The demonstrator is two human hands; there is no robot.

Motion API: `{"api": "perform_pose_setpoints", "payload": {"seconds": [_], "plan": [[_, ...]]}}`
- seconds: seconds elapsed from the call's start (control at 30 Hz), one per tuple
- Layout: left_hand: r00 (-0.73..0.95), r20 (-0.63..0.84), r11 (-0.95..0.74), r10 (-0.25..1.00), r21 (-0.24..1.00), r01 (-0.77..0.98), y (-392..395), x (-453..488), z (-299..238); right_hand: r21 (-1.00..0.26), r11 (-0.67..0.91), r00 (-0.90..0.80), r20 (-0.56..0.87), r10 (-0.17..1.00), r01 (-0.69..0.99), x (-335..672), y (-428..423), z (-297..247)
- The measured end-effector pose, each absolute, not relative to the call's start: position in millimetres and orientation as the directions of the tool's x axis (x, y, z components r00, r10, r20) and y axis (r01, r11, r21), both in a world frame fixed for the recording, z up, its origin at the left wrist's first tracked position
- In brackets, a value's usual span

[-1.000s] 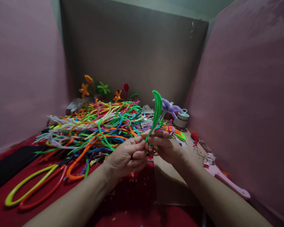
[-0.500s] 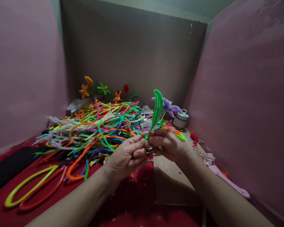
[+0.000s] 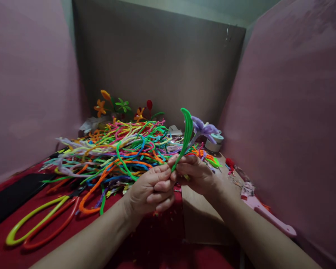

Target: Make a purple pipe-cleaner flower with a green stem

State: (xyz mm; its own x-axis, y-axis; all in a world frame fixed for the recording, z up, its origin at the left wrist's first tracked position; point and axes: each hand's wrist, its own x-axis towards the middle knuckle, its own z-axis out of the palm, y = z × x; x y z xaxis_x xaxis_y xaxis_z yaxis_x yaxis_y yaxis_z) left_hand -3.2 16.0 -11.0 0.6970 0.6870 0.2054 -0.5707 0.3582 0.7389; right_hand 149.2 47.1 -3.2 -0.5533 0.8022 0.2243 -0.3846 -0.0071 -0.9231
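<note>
A curved green pipe-cleaner leaf stands upright between my hands. My left hand is closed, with thumb and forefinger pinching the leaf's twisted base. Pressed against it, my right hand has its fingers closed around the stem of a purple pipe-cleaner flower, and its fingertips also touch the leaf's base. The flower tilts to the right behind the leaf; my fingers hide the lower part of its stem.
A heap of coloured pipe cleaners fills the left and middle. Scissors with yellow and red handles lie front left. A pale jar, a wooden board and a pink-handled tool are on the right. Finished flowers stand behind.
The purple flower has turned, its petals now facing more upward and its stem showing beside the leaf. The leaf has shifted slightly to the right at its base, and my left fingers have loosened slightly.
</note>
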Motion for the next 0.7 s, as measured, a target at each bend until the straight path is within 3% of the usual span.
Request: {"api": "perform_pose_setpoints", "payload": {"seconds": [0.1,0.17,0.23,0.3,0.37,0.43,0.53,0.7], "plan": [[0.660,0.167,0.280,0.732,0.810,-0.516,18,-4,-7,-0.903,-0.001,-0.495,0.235,0.836,-0.430,145,43,0],[0.526,0.137,0.092,0.839,0.918,-0.385,19,-3,-3,-0.896,0.035,-0.409,0.237,0.881,-0.443,143,42,3],[0.342,0.191,-0.150,0.920,0.978,-0.143,18,-1,0,-0.900,0.080,-0.314,0.231,0.921,-0.428,142,43,3],[0.207,0.306,-0.329,0.929,0.941,0.086,16,1,0,-0.923,0.100,-0.251,0.203,0.946,-0.371,141,45,2],[0.135,0.360,-0.379,0.923,0.912,0.158,14,3,0,-0.943,0.096,-0.244,0.179,0.953,-0.318,141,45,0],[0.144,0.304,-0.318,0.942,0.945,0.083,14,3,-1,-0.946,0.098,-0.277,0.189,0.942,-0.310,141,45,0],[0.287,0.176,-0.129,0.942,0.976,-0.177,16,1,0,-0.933,0.078,-0.356,0.210,0.911,-0.352,144,44,1],[0.496,0.131,0.124,0.858,0.886,-0.447,19,-3,-2,-0.941,0.057,-0.424,0.204,0.882,-0.334,148,44,4]]}}
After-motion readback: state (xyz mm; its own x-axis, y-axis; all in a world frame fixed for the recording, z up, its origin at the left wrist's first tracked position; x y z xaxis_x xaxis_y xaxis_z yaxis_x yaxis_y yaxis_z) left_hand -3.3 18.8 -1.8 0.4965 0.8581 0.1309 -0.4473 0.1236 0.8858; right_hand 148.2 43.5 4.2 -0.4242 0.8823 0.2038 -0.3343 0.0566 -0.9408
